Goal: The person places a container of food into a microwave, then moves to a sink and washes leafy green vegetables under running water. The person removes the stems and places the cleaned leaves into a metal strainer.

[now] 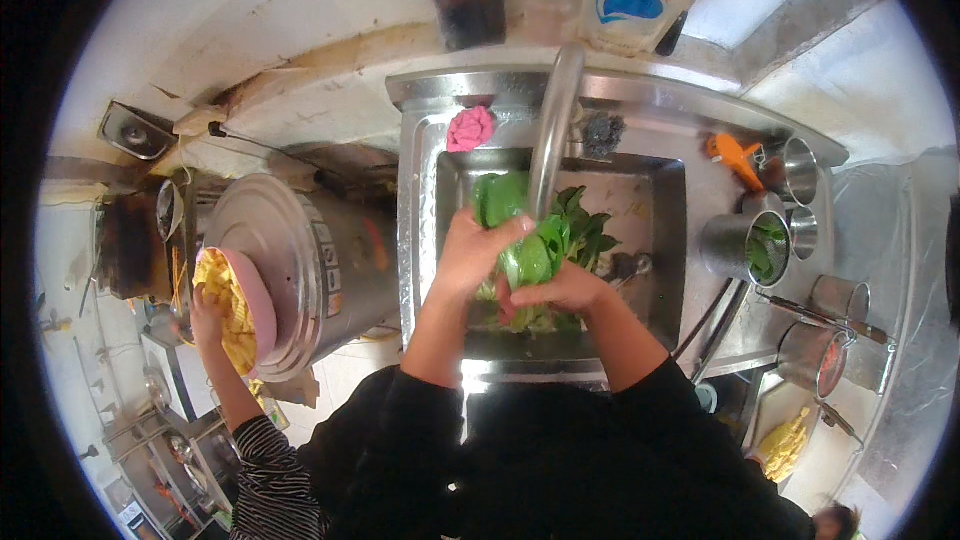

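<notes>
Under the metal faucet [556,120], both of my hands hold green leafy vegetables [531,259] above a stainless steel sink [667,240]. My left hand [472,247] grips the bunch from the left, its thumb across the leaves. From the lower right, my right hand [559,292] closes around the bunch's lower part; some of its fingers are hidden. More dark green leafy vegetables [585,229] lie in the sink to the right of the faucet, and pale green pieces [532,319] are below my hands.
A pink cloth [471,129] and a grey scouring pad [604,133] rest behind the basin. Right of it stand a metal strainer [739,247] holding leaves and an orange-handled tool [735,157]. At left, another person's hand [208,315] reaches into a pink bowl [259,300] on a large lidded pot [307,240].
</notes>
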A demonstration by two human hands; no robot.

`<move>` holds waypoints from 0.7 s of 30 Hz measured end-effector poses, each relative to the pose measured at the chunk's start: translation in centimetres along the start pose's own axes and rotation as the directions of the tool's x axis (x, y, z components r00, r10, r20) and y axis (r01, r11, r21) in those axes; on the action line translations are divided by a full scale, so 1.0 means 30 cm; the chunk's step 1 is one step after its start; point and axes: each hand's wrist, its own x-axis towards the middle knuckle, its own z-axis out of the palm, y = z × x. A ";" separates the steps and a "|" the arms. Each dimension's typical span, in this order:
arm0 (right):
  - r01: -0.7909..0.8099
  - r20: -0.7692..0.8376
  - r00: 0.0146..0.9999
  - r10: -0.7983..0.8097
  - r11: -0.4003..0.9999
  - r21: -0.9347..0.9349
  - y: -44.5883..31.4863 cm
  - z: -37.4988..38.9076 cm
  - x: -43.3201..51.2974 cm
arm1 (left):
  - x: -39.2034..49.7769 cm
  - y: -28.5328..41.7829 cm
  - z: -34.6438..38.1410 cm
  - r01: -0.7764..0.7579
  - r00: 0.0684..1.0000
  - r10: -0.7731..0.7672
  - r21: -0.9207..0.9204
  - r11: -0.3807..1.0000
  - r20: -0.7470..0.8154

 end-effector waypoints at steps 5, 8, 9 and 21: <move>0.094 -0.218 0.974 -0.062 0.986 0.136 -0.004 -0.006 -0.009 | 0.014 -0.024 0.065 0.203 0.960 -0.232 -0.183 0.962 -0.154; 0.002 -0.221 0.975 0.000 1.000 0.007 -0.019 -0.013 -0.022 | 0.039 -0.032 0.074 -0.093 0.993 0.101 0.109 0.990 -0.064; -0.003 -0.192 0.981 0.001 1.000 -0.011 -0.021 -0.018 -0.026 | 0.048 -0.028 0.070 -0.200 0.978 0.207 0.194 0.960 -0.016; 0.172 -0.083 0.985 -0.152 0.897 0.407 0.061 -0.059 -0.072 | -0.036 0.010 0.065 0.300 0.949 -0.300 -0.566 0.768 0.096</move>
